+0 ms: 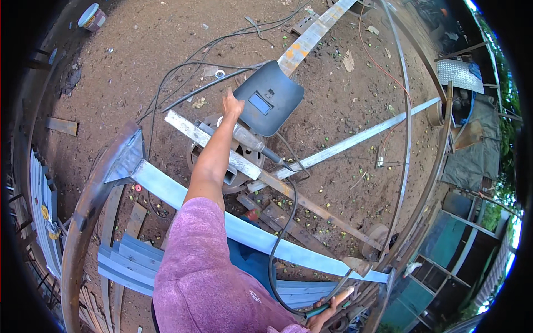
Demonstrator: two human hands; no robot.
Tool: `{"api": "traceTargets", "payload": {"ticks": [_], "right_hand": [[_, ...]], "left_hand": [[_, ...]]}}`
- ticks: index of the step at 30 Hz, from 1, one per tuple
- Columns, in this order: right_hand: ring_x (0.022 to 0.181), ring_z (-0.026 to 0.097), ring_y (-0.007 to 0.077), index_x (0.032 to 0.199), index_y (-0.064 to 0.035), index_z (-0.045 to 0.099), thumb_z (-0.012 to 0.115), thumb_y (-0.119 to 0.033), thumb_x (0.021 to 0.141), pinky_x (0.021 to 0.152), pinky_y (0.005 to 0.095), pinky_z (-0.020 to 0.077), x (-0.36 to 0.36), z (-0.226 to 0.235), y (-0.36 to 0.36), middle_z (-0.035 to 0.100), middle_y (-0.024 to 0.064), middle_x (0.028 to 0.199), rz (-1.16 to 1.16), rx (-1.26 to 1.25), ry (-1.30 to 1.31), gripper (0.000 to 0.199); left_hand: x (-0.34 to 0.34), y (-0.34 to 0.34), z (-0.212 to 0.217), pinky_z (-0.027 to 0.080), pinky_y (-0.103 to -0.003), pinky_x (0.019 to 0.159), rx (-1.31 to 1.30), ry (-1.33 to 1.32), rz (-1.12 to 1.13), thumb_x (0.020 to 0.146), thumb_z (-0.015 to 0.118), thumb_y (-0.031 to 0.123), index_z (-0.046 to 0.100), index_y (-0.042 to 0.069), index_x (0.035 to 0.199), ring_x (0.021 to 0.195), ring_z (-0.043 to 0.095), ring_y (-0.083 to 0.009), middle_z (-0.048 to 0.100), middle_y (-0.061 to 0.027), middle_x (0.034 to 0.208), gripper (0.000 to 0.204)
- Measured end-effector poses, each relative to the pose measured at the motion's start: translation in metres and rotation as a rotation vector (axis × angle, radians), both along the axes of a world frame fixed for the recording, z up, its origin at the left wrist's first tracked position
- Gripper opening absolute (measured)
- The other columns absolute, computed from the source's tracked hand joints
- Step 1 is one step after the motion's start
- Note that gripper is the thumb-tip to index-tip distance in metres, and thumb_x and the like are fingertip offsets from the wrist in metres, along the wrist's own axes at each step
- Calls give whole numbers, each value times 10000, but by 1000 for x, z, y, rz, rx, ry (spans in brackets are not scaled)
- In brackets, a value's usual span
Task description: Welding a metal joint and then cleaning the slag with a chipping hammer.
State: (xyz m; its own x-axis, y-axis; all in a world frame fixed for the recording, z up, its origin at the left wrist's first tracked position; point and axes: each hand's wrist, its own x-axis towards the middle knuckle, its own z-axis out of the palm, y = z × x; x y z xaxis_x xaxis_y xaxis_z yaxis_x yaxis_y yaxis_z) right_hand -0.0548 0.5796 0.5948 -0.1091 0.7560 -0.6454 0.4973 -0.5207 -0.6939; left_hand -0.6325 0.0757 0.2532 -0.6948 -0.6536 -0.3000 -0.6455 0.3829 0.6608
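Bare brown dirt (139, 61) spreads below us, strewn with black cables and metal strips. We count one dark welding shield (268, 97) with one small rectangular window, lying just past two crossed flat bars (222, 145). Our left hand (232, 104) touches the shield's near edge; we cannot tell how its fingers sit. Our right hand (327, 311), low right, is wrapped around one green-handled tool (325, 306).

You have one dark welding shield (270, 99), one electrode holder (248, 141) and one small bucket (92, 16) here. You have two hands in view.
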Motion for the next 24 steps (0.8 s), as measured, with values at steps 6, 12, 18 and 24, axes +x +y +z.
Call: {"api": "traceTargets", "payload": {"ticks": [6,12,18,24], "right_hand": [[451,519,173,917,-158,541,587,-402,900,397,276,425,7,28,-7,573,28,638,-40,27,-183,249],[448,515,179,911,-155,537,571,-421,899,400,294,422,-17,16,7,561,37,632,-69,-33,-218,269],[622,532,223,1227,-53,609,672,-231,908,527,327,476,-38,31,-8,591,85,886,-239,84,-246,371],[580,549,215,923,-53,655,669,-274,919,538,350,445,-26,24,-3,601,72,730,-32,87,-114,222]], "left_hand": [[-22,45,-22,588,-393,721,336,-342,-122,782,681,113,690,-65,1016,934,713,-357,703,-254,1021,294],[20,171,-83,582,-428,782,878,-370,-8,811,709,139,638,-118,1111,954,690,-359,674,-238,1067,402],[-8,174,-118,490,-378,906,721,-81,267,896,699,215,657,-19,1186,1043,659,-292,679,-205,1162,375],[-46,165,-35,511,-390,857,429,156,200,879,708,198,683,-29,1092,953,688,-331,708,-223,1046,313]]}}
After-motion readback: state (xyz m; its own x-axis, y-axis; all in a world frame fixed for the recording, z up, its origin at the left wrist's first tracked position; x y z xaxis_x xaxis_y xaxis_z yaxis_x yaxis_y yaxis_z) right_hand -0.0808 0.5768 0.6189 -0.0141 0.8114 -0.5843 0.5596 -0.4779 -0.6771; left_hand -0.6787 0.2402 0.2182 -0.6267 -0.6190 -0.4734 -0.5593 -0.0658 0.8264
